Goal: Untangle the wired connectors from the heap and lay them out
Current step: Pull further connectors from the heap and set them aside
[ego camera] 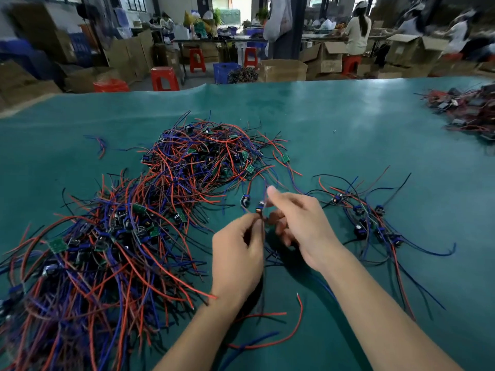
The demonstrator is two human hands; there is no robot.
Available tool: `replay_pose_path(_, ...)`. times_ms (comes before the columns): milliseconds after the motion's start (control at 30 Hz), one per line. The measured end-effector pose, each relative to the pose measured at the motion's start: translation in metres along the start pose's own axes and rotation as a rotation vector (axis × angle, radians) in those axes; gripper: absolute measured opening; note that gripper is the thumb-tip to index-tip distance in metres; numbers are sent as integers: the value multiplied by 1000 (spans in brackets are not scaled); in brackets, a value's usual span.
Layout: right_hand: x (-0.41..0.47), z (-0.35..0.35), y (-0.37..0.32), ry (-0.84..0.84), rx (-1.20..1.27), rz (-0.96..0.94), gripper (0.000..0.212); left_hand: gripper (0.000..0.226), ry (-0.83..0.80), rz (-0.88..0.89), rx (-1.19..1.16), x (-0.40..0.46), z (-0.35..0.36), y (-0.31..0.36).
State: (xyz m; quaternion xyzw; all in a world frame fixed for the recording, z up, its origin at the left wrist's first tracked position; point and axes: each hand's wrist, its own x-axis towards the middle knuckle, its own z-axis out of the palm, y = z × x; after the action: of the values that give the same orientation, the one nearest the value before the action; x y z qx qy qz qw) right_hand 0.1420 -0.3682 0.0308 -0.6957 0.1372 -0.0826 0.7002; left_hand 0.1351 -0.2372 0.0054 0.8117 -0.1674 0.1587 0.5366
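Left hand [237,253] pinched small blue wired connector [259,207] above green table mat [334,116]; right hand [300,223] pinched its wire. Risk: trailing leads snagging tangled red-blue wire heap [128,223], dragging neighbours.

A green mat [334,108] covers the table, its far edge curling up at the left. Beyond it stand red stools [164,78], cardboard boxes [284,70] and a blue crate [224,73] on a grey floor. Further back are long worktables [219,40] piled with goods, with seated people [357,29] at the right. Windows [135,4] at the back let in daylight, which glints off the mat.
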Motion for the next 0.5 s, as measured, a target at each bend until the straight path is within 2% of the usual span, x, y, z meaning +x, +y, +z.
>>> replay_pose_path(100, 0, 0, 0, 4, 24, -11, 16, 22, -63, -3, 35, 1, 0, -2)
replay_pose_path(200, 0, -2, -3, -46, 195, 39, 3, 32, -66, -84, -72, 1, -2, 0)
replay_pose_path(267, 0, -3, -4, -86, 254, 48, 8, 35, -54, -122, -119, 1, -2, 1)
replay_pose_path(400, -1, -2, -4, -142, 258, 19, 20, 10, -51, -164, -139, 3, -2, 0)
replay_pose_path(500, -1, -1, -3, -146, 234, -27, 18, 9, -22, -173, -113, 4, -2, -2)
